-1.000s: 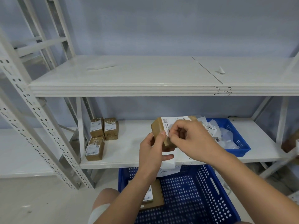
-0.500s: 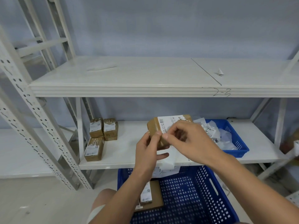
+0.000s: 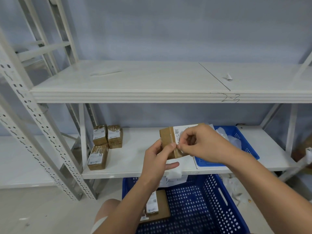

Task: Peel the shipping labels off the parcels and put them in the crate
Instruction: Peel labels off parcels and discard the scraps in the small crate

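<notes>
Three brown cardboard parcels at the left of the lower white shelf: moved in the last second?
No. The three brown cardboard parcels lie in the same spot as before, right beside the white shelf upright.

The left hand [image 3: 157, 160] and right hand [image 3: 205, 146] are bare, as are both forearms [image 3: 270, 191]; below the left hand, a bare knee [image 3: 109, 209] bordered by a white cloth hem [image 3: 100, 222].

3 parcels [image 3: 104, 146] sit left on the lower shelf [image 3: 135, 159], a basket [image 3: 243, 146] right, a crate [image 3: 202, 205] below.
</notes>
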